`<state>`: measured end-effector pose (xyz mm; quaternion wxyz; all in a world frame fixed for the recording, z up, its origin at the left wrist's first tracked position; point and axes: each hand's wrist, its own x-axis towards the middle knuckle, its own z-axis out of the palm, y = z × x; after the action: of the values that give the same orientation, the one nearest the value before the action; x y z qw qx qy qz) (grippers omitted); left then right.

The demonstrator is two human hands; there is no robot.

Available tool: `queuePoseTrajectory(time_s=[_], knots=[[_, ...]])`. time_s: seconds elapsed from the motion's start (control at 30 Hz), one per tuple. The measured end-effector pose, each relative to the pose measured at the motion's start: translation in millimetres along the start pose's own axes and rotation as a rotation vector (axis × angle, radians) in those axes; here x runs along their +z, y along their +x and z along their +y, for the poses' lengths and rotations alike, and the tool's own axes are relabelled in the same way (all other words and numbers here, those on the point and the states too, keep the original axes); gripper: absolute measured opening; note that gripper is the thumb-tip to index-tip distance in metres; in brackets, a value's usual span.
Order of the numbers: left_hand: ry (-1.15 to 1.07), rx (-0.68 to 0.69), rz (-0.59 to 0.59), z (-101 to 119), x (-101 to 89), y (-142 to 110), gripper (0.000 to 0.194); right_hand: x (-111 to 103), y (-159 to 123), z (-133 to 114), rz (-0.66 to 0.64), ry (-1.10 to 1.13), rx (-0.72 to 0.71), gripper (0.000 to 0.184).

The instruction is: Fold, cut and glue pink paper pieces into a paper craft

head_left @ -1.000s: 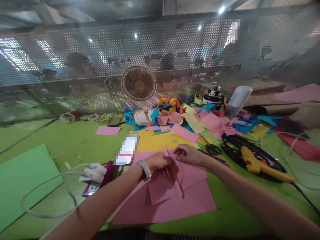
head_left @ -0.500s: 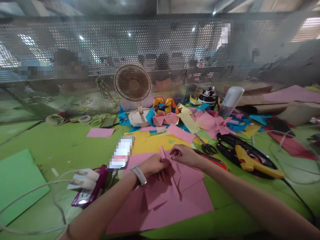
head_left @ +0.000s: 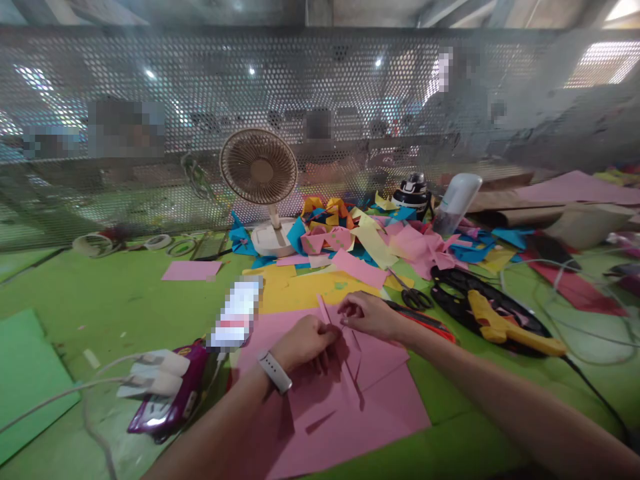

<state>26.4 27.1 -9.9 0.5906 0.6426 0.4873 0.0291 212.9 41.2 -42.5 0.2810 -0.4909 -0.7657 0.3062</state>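
perforated panelling (head_left: 200, 73) rises behind a green bench (head_left: 150, 293), where a pink sheet (head_left: 395, 413) lies beneath the person's hands. the left hand (head_left: 306, 341), with a pale band (head_left: 275, 372) at its wrist, pinches a narrow pink strip (head_left: 353, 383) between thumb and curled fingers; the strip slants over the sheet from about eleven o'clock to five. just beside it, the right hand (head_left: 369, 316) curls its fingers close to the thumb, though whether they grip anything cannot be told. seen from the hands, a phone (head_left: 239, 310) lies at nine, a purple power strip (head_left: 173, 413) with white plugs (head_left: 163, 373) at eight, and part of a green sheet (head_left: 27, 380) well out towards nine. a round fan (head_left: 259, 168) stands at eleven, yellow paper (head_left: 280, 293) lies nearer at the same hour, and crumpled coloured scraps (head_left: 415, 245) spread from twelve to one. scissors (head_left: 417, 299) rest at two; a yellow glue gun (head_left: 507, 328) sits on a black tray (head_left: 450, 293) at three.
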Motion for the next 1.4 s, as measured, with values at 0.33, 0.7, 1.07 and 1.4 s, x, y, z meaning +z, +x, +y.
queuePoseTrajectory(time_s=[0.33, 0.7, 1.07, 1.4], knots=[[-0.083, 0.051, -0.075, -4.6, -3.7, 3.3, 0.046, -5.3, 3.0, 0.1, -0.081, 0.067, -0.011, 0.019], [-0.080, 0.048, -0.075, -4.3, -2.6, 3.7, 0.046, -0.6, -0.5, -2.8, 0.019, -0.006, 0.015, 0.017], [-0.113, 0.045, -0.079, -3.9, -3.2, 1.4, 0.043, 1.2, 1.8, 4.7, -0.001, 0.019, 0.008, 0.016], [-0.095, 0.031, -0.092, -6.2, -3.7, 3.3, 0.038, -3.8, 0.2, 0.3, -0.042, 0.050, 0.000, 0.023]])
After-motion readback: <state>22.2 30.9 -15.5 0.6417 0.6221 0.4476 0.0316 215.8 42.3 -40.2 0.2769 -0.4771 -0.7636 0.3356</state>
